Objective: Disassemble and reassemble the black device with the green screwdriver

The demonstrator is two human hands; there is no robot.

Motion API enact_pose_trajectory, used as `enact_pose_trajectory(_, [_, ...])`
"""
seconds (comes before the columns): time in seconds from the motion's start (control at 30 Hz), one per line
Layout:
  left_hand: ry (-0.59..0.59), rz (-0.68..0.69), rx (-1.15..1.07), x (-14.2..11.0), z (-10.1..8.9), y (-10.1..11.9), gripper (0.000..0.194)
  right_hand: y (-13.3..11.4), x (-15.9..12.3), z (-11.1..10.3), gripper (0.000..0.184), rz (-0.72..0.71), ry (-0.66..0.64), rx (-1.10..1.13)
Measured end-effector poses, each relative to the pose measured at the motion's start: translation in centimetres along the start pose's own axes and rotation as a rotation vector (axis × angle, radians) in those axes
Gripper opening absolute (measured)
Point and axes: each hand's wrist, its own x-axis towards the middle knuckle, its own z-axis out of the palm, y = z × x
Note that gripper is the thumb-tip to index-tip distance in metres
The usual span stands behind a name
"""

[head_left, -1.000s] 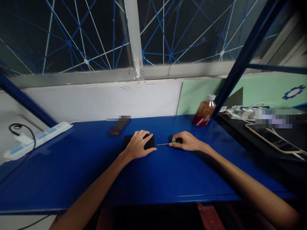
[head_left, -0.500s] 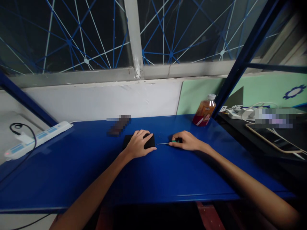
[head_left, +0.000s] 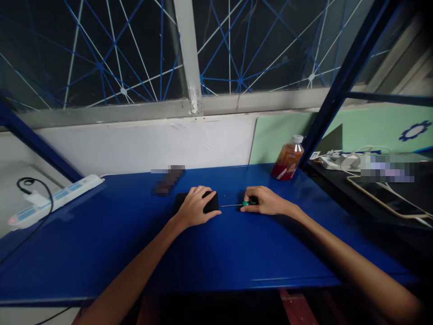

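Palm down, my left hand (head_left: 196, 207) grips a black box-like object (head_left: 211, 203) lying on the blue table (head_left: 209, 257), its thumb along the near side and its fingers over the top. My right hand (head_left: 265, 201) is closed round the green and dark handle of a screwdriver (head_left: 246, 203), held level just above the table. Its thin metal shaft points left and meets the right end of the box. Whether the tip sits in a screw there is too small to tell. Tiny specks lie on the table behind the shaft.
A drink bottle (head_left: 288, 158) with a white cap stands at the back right. A blurred dark item (head_left: 169, 179) lies behind my left hand. On the left is a white power strip (head_left: 57, 201) with a black cable. A phone (head_left: 385, 196) rests on the dark surface at right.
My right hand's fingers have shifted on the screwdriver, and more of the green handle shows between them. My left hand stays on the black box. The view has tilted slightly.
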Motion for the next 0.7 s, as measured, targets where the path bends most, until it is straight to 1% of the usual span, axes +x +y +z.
enact_pose_trajectory(0.17, [-0.003,-0.006,-0.005,-0.03,0.05,0.06,0.057,-0.32,-0.01,0.43,0.036,0.059,-0.037,-0.006])
enact_pose_trajectory(0.33, [-0.026,-0.016,0.011,-0.03,-0.09,0.12,0.058,-0.68,-0.08,0.31,0.031,0.012,-0.006,-0.024])
enact_pose_trajectory(0.43, [-0.018,-0.011,0.005,-0.03,-0.03,0.08,0.057,-0.39,-0.13,-0.06,0.034,-0.018,-0.019,-0.027])
enact_pose_trajectory(0.57, [-0.014,-0.005,0.005,-0.01,0.06,0.06,0.057,-0.01,-0.14,-0.2,0.035,0.006,-0.02,-0.067])
enact_pose_trajectory(0.7, [-0.021,-0.01,0.012,0.01,-0.02,0.08,0.057,-0.34,-0.1,0.12,0.032,0.044,-0.023,-0.079])
